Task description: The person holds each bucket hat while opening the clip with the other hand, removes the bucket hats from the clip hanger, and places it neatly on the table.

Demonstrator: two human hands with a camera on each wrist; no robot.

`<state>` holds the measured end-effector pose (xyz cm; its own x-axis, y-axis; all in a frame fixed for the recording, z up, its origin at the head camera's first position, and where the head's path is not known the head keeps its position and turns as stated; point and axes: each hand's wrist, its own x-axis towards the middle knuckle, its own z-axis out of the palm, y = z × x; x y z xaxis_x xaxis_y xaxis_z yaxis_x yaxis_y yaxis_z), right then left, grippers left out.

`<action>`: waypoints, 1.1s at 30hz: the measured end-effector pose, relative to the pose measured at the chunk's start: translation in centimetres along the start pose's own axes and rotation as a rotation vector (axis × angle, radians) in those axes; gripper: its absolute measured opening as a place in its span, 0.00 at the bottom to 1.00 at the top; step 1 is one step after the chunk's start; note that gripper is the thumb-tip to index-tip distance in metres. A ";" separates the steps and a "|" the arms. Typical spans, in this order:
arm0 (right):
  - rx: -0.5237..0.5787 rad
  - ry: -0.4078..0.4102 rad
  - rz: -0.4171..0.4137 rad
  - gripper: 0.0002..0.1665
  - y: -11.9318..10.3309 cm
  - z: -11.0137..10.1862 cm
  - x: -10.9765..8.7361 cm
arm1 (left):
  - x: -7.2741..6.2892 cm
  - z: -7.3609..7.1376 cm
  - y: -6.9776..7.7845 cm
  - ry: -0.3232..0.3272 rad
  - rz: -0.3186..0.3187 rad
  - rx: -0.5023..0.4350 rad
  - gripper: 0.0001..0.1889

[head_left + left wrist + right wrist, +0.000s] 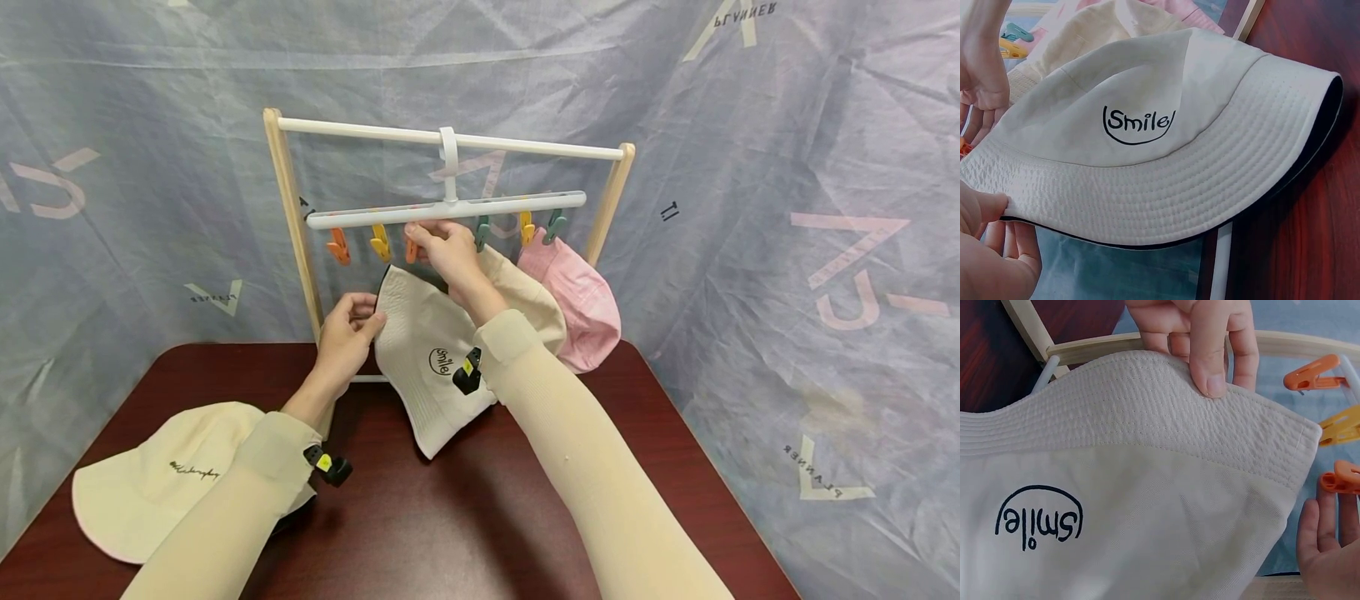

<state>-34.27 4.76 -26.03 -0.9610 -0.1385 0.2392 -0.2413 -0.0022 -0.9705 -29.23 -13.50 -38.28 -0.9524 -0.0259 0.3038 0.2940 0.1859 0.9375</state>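
Observation:
My left hand (351,329) pinches the brim edge of a white bucket hat (411,333) with dark trim, thumb on the outer face. The word "smile" (1138,122) is stitched on its crown, and the hat hangs tilted below the hanger. Above it, my right hand (453,257) grips an orange clip (1340,479) at the middle of the white clip hanger (375,217). The brim's upper corner lies to the left of that clip, apart from it. In the head view, the right forearm hides part of the hat.
Further right, a cream hat (525,292) and a pink hat (581,308) hang from clips. An orange clip (339,247) and a yellow clip (380,242) dangle at left. The hanger hooks over a wooden-sided rack (288,192). A cream cap (172,467) lies on the dark red table (480,533).

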 end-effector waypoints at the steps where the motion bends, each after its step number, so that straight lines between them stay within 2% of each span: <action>1: 0.000 0.000 -0.001 0.15 0.0 0.0 0.0 | 0.0 0.0 0.0 0.001 0.000 -0.004 0.20; 16: -0.026 0.016 0.002 0.15 0.0 0.1 0.0 | -0.1 -0.3 -0.7 0.027 0.009 -0.023 0.18; 33: -0.021 0.014 0.029 0.15 -0.1 0.1 -0.1 | -0.5 -0.6 -0.7 0.039 0.003 -0.023 0.18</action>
<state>-34.12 4.66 -26.00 -0.9694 -0.1245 0.2115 -0.2158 0.0221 -0.9762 -28.96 -14.26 -39.00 -0.9478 -0.0634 0.3124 0.2990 0.1630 0.9402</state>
